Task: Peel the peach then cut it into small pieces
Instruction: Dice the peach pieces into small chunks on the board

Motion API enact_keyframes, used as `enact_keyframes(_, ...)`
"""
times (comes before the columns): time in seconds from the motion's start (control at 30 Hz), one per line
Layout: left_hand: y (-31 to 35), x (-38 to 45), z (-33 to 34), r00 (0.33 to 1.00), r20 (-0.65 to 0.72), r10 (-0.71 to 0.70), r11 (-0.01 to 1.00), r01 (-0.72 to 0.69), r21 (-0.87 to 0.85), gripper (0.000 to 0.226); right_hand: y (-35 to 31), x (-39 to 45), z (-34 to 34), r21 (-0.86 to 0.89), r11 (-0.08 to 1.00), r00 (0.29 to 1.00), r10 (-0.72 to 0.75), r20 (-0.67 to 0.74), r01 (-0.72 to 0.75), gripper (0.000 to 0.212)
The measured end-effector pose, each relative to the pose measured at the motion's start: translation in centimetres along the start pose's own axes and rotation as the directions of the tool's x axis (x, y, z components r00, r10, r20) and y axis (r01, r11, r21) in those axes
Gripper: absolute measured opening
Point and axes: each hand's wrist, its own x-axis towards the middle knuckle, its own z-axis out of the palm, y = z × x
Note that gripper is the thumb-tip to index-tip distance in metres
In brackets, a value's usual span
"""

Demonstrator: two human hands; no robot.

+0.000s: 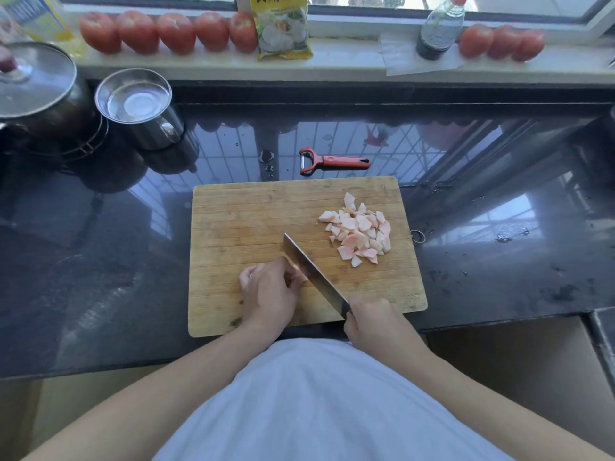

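A wooden cutting board (239,221) lies on the dark counter. A pile of small pale pink peach pieces (361,231) sits on its right half. My left hand (269,287) curls over a remaining peach piece (298,273) near the board's front, mostly hiding it. My right hand (369,324) grips the handle of a cleaver (312,272), whose blade stands edge-down right against my left fingers. A red peeler (332,161) lies on the counter behind the board.
A steel pot with a glass lid (36,84) and a steel cup (139,108) stand at the back left. Tomatoes (173,31), a yellow packet (283,28) and a dark sauce bottle (439,31) line the windowsill. Peel scraps (502,237) dot the counter at right.
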Motion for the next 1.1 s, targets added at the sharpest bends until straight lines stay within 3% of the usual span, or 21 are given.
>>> enact_keyframes(0.23, 0.0, 0.2, -0.2, 1.0, 0.02, 0.02, 1.0, -0.02, 0.007, 0.018, -1.2, 1.6, 0.3, -0.041, 0.999, 1.0, -0.004, 0.021, 0.005, 0.014)
enact_keyframes(0.37, 0.1, 0.0, -0.3, 0.999, 0.01, 0.041, 0.999, -0.041, 0.011, 0.023, -2.9, 2.7, 0.1, 0.035, 0.999, 0.997, -0.038, -0.064, 0.04, 0.009)
enact_keyframes(0.53, -0.2, -0.4, -0.6, 0.994, 0.014, 0.104, 0.994, -0.104, -0.016, 0.018, -1.6, 1.3, -0.6, 0.092, 0.996, 0.997, -0.003, -0.081, 0.011, 0.017)
enact_keyframes(1.1, -0.1, -0.4, -0.6, 0.996, 0.031, 0.082, 0.997, -0.082, -0.006, 0.023, -0.3, 0.6, 0.0, 0.01, 0.999, 0.997, 0.042, 0.058, -0.043, 0.019)
